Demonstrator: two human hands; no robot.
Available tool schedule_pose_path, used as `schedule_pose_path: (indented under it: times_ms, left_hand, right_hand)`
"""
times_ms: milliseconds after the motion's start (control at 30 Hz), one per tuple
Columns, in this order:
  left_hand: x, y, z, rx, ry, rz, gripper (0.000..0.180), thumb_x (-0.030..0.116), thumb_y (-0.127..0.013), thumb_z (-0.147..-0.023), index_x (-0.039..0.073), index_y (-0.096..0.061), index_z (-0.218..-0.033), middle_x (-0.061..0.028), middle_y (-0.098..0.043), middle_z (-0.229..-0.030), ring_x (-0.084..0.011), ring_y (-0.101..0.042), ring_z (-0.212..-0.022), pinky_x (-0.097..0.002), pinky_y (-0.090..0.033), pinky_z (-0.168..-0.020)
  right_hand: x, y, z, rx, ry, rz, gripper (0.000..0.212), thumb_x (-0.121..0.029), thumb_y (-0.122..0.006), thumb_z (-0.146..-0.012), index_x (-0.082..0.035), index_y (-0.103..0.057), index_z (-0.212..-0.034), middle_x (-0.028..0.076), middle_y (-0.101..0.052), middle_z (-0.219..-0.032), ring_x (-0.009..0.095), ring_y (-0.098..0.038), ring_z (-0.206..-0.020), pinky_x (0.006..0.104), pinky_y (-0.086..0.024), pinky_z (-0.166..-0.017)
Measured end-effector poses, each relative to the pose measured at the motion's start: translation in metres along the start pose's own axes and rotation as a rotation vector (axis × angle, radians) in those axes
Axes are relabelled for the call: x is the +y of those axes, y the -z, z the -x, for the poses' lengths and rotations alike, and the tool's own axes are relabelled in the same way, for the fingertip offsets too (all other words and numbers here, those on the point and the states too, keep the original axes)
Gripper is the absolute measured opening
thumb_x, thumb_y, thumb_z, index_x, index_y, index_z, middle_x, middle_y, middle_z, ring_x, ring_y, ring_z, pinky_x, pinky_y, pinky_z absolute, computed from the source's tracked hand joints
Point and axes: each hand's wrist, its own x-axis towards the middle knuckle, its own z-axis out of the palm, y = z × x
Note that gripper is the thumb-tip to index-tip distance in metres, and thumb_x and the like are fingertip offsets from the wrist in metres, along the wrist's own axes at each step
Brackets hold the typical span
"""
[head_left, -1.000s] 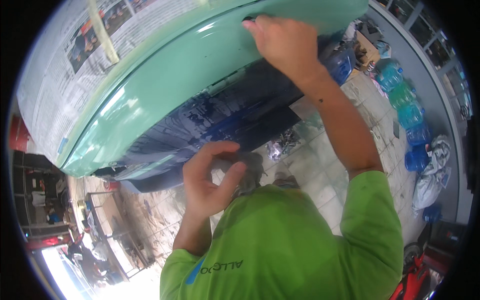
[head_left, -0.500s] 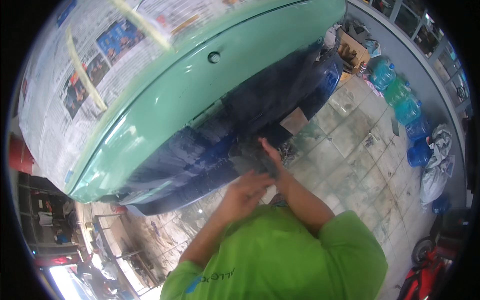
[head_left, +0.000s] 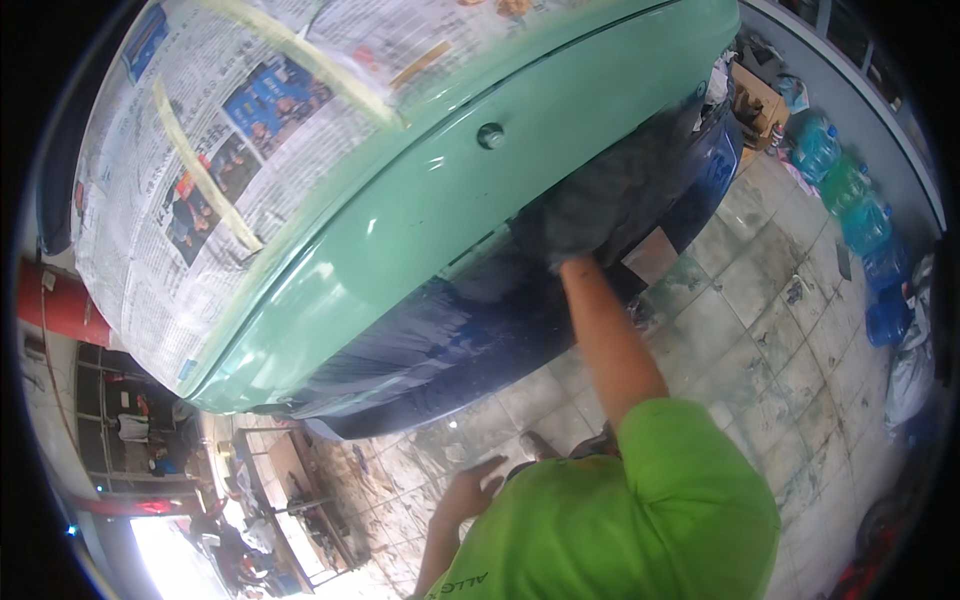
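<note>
My right hand (head_left: 573, 262) reaches forward to the car's rear end, its fingers hidden by a blurred dark cloth (head_left: 590, 200) that it holds against the dark lower panel. The cloth lies just below the glossy green panel (head_left: 400, 225), which has a round lock (head_left: 490, 135). Lower down, the blue bumper (head_left: 400, 395) curves along the car, streaked with dull marks. My left hand (head_left: 475, 490) hangs low near my body with its fingers stretched and nothing in it. A small flat brownish sheet (head_left: 650, 256) sits at the bumper's edge, right of my right forearm.
Newspaper (head_left: 200, 290) and pale tape (head_left: 205, 185) cover the car's upper part. Large plastic bottles (head_left: 862, 228) and a cardboard box (head_left: 757, 105) stand along the right wall. A metal-framed rack (head_left: 300, 500) stands at lower left on the stained tile floor (head_left: 715, 335).
My hands were close together at the cloth. My right hand has moved forward with it onto the panel, while my left has dropped back toward my body. The view has shifted.
</note>
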Motion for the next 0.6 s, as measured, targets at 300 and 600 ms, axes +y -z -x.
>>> schedule_pose_path:
  times_ms: [300,600]
  left_hand:
    - [-0.092,0.061,0.001,-0.079,-0.038,-0.189,0.044,0.032,-0.064,-0.099,0.011,-0.063,-0.138,-0.0244,-0.070,-0.123,-0.0414,-0.067,-0.114,-0.0496,-0.051,-0.100]
    - [-0.302,0.008,-0.014,-0.053,0.129,0.103,0.045,0.034,-0.067,-0.097,0.011,-0.064,-0.136,-0.0193,-0.071,-0.123,-0.0385,-0.066,-0.116,-0.0457,-0.051,-0.101]
  right_hand:
    - [-0.179,0.065,0.348,0.281,0.753,1.658,0.028,-0.032,-0.057,-0.100,-0.004,-0.057,-0.105,0.010,-0.061,-0.106,0.018,-0.058,-0.088,0.0356,-0.050,-0.077]
    - [-0.082,0.033,0.329,-0.271,-0.208,0.022,0.064,-0.047,-0.055,-0.098,-0.005,-0.043,-0.144,0.027,-0.042,-0.144,0.040,-0.045,-0.127,0.0513,-0.039,-0.104]
